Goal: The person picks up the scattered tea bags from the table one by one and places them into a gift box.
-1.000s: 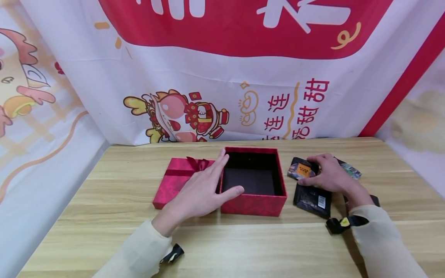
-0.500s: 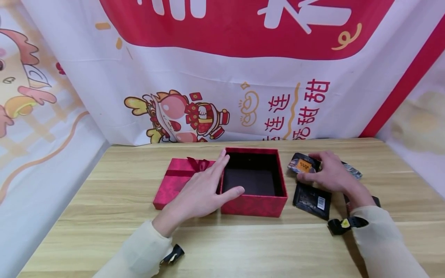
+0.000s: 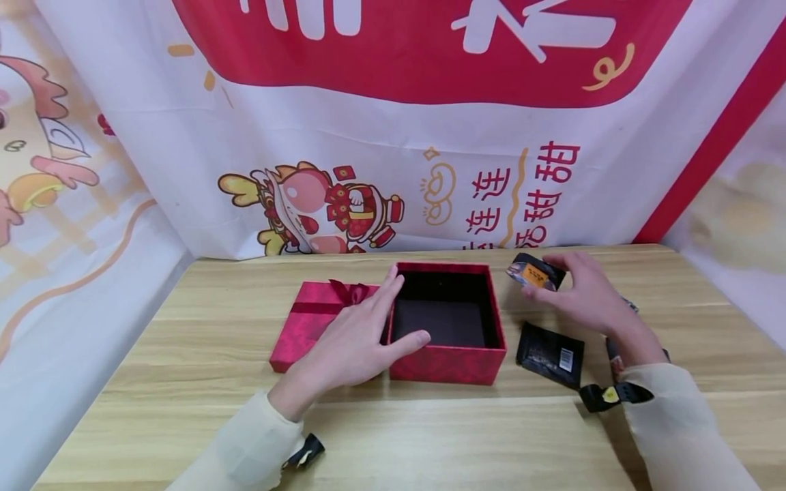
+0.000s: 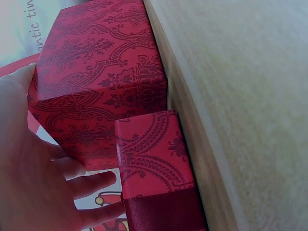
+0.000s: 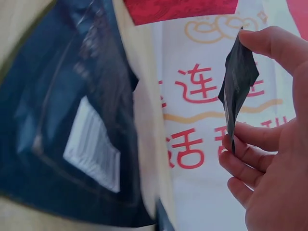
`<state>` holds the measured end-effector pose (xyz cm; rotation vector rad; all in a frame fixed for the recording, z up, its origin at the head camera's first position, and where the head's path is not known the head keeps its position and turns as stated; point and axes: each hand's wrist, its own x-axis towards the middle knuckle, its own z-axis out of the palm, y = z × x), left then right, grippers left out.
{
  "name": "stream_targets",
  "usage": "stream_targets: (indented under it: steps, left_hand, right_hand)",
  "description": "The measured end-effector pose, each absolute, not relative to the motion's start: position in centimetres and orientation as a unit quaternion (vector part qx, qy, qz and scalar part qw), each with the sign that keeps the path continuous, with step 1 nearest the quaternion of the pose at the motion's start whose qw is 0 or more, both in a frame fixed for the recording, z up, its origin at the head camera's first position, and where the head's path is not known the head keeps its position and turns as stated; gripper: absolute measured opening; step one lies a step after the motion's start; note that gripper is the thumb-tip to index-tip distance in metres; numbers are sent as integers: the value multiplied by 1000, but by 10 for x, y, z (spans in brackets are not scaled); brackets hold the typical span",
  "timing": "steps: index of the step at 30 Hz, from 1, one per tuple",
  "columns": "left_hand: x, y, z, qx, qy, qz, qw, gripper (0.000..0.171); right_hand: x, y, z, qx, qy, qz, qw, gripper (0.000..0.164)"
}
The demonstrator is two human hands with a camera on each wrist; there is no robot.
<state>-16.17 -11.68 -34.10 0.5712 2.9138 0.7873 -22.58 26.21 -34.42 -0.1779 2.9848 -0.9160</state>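
In the head view my left hand [image 3: 353,334] rests with straight fingers along the left edge of an open red gift box [image 3: 448,365], whose black inside shows. The left wrist view has the fingers against the patterned box wall [image 4: 96,91]. Left of the box lies its red lid [image 3: 307,320] with a bow, partly behind the hand. My right hand [image 3: 583,293] pinches a small black packet [image 3: 533,273] with an orange label between thumb and fingers, raised off the table; the right wrist view shows this packet [image 5: 238,82] edge-on. Below it a second black packet [image 3: 550,354] lies barcode up.
Further packets lie to the right, mostly hidden by the right arm: one edge [image 3: 630,305] behind the wrist and a dark packet [image 3: 614,358] under the forearm. A printed white and red cloth [image 3: 368,123] hangs behind the wooden table [image 3: 430,443].
My right hand has gripped the orange-labelled packet and lifted it up off the table. My left hand stays at the box.
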Motion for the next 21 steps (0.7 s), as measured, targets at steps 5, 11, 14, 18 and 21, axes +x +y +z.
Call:
stream_targets:
  steps: [5,11,14,18,21]
  left_hand:
    - [-162,-117,-341,185,947,259,38,106]
    - [-163,-117,-342,187,947,257,36,107]
    - [-162,-117,-342,187,947,258,35,107]
    - [-162,-117,-342,188,947,258,35,107]
    - [-162,-117,-342,188,947,259,34,107]
  right_hand:
    - [-222,257,-337,-74,952,-296,-28,89]
    - [-218,249,-328,-80,950,-298,-41,89]
    - [-215,244,-323,-79,949,-303,-42,88]
    - [-209,236,-317,-84,947,-306,-46,87]
    - [-205,230,-314,-91,947,-306,-50,86]
